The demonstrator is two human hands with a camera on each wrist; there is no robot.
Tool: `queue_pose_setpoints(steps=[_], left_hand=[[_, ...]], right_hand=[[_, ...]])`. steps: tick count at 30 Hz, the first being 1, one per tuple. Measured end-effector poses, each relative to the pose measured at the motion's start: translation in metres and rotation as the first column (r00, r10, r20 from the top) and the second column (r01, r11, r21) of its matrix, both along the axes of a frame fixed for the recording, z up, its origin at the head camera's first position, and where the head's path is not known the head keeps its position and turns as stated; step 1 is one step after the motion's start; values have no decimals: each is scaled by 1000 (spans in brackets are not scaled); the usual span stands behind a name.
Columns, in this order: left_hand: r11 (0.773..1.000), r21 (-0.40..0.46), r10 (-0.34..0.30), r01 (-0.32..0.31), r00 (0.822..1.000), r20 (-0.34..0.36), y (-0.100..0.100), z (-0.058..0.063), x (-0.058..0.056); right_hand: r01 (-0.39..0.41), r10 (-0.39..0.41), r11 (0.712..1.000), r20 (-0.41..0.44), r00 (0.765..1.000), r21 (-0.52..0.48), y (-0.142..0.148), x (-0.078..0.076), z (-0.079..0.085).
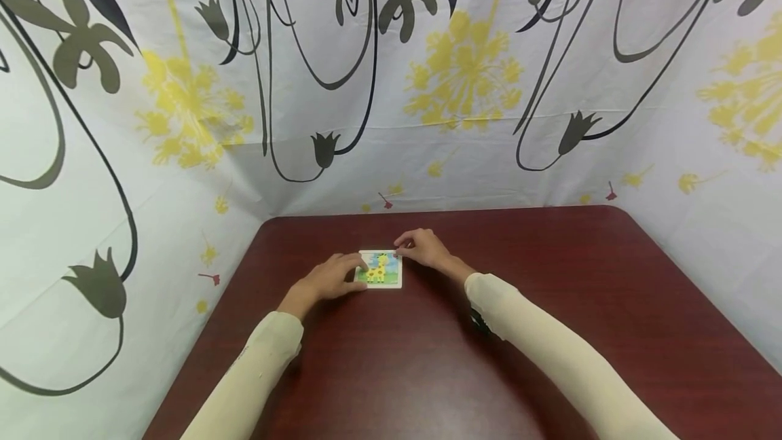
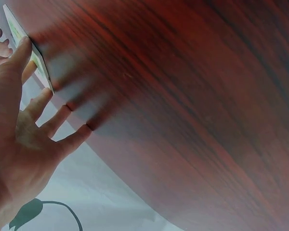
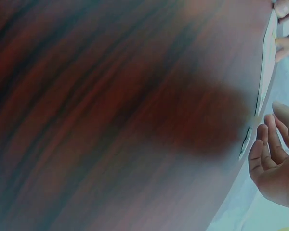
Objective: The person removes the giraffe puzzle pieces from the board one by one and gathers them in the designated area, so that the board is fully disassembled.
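Observation:
A small square picture board (image 1: 385, 278) with a white border and a yellow giraffe (image 1: 380, 267) lies flat on the table. My left hand (image 1: 332, 277) rests at its left side with spread fingers. Its thumb is at the lower left edge and a fingertip touches the picture. In the left wrist view, the board (image 2: 20, 31) shows nearly edge-on beside the left hand (image 2: 33, 125). At the board's upper right corner is my right hand (image 1: 424, 248), its fingers loosely bent and a gap between thumb and forefinger. The right wrist view shows this hand (image 3: 279, 163) near the board's edge (image 3: 266, 62).
A dark red wood-grain table (image 1: 391, 358) with rounded far corners spreads under both arms. White cloth (image 1: 366, 100) printed with flowers and stems hangs behind it and along both sides.

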State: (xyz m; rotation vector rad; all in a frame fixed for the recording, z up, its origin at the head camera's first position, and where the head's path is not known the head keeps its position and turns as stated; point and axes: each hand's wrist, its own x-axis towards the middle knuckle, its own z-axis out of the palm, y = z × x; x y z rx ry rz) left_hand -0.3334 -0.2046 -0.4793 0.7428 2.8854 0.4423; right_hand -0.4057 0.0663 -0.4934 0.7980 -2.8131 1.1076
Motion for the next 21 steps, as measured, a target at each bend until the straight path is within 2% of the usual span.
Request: queue_pose_setpoints(steps=[9, 15, 21], left_hand=[[1000, -3, 10, -10, 1000, 14, -2, 1, -1], [1000, -11, 2, -2, 1000, 15, -1, 2, -2], [1000, -22, 2, -1, 999, 40, 0, 4, -1]], right_hand=[[-36, 36, 998, -4, 999, 44, -27, 7, 3], [-32, 32, 997, 9, 999, 74, -36, 5, 0], [-120, 118, 987, 19, 993, 103, -42, 2, -1]])
